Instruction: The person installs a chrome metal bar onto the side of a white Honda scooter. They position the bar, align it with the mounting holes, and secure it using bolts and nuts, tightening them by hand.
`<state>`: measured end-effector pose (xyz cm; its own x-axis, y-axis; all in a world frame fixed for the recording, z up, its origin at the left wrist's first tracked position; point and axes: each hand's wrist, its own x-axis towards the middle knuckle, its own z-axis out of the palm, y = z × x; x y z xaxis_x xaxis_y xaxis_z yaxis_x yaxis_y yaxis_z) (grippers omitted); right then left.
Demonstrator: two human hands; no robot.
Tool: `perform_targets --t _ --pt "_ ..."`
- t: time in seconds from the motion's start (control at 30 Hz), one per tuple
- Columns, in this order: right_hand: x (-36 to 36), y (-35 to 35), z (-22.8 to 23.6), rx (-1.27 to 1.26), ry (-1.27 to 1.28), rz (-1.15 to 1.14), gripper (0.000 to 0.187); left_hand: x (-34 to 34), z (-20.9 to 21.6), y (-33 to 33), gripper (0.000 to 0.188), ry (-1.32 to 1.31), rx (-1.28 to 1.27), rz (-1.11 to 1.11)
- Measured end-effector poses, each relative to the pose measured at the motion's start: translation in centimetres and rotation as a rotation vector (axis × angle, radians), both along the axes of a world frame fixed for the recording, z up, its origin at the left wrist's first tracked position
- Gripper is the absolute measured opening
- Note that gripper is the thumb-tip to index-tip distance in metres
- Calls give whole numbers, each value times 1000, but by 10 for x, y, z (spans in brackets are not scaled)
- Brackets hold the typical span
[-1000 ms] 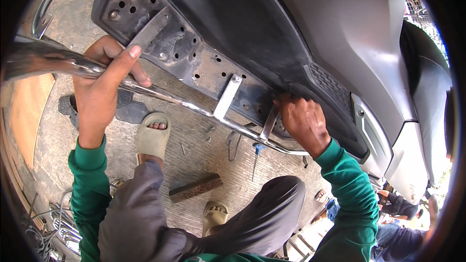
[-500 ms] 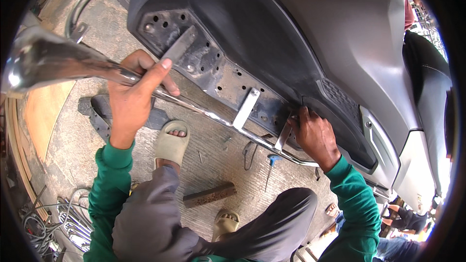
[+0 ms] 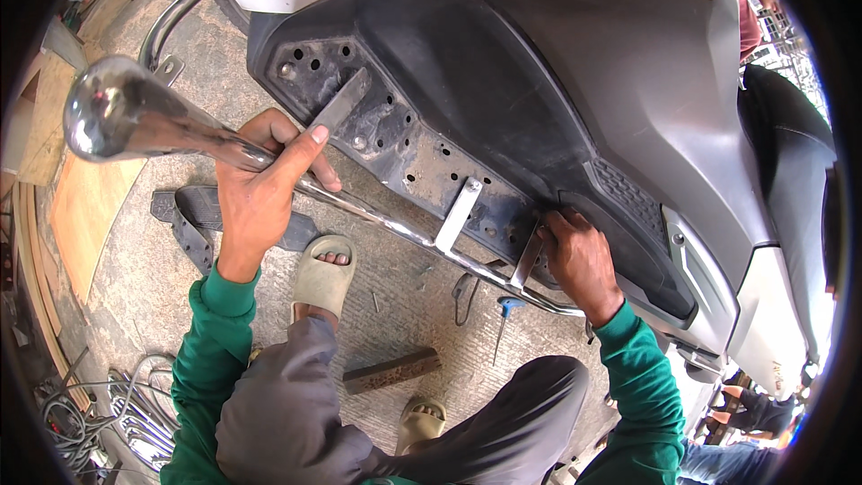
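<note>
My left hand [image 3: 256, 202] is wrapped round a chrome bar [image 3: 409, 232] near its thick, rounded end. The thumb touches a flat metal bracket [image 3: 343, 101] that lies over the scooter's footboard [image 3: 395, 139], a dirty plate with several holes. A second bracket [image 3: 458, 213] joins the bar to the plate, with a bolt head at its upper end. Farther right, my right hand [image 3: 579, 259] has its fingertips pinched together at the top of a third bracket [image 3: 528, 260]. Whatever sits between those fingertips is hidden.
A blue-handled hex key [image 3: 508, 307] and a rusty metal bar [image 3: 391, 370] lie on the concrete. Black rubber mats [image 3: 202, 207] rest beyond my sandalled foot. Coiled cables [image 3: 76, 422] are at lower left. Another curved chrome tube [image 3: 171, 22] lies at upper left. People show at the right.
The bar's rounded end has swung right, away from the left edge, with my left hand on it. My right hand stays at the third bracket, its fingers slightly shifted. The view has moved a little.
</note>
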<state>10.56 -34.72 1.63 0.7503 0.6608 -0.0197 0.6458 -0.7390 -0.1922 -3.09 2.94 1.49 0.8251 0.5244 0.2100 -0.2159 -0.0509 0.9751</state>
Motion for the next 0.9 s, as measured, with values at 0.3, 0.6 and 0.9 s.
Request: perform_targets --t 0.3,0.6,0.9 --pt "-18 10 8 415 18 -188 8 1 -3 -1 29 -45 -87 0" --pt "-12 102 -25 318 -5 -140 39 3 2 -7 28 -5 -166 26" --pt "-5 110 -45 -40 -153 -69 34 0 7 -6 29 26 -158 11"
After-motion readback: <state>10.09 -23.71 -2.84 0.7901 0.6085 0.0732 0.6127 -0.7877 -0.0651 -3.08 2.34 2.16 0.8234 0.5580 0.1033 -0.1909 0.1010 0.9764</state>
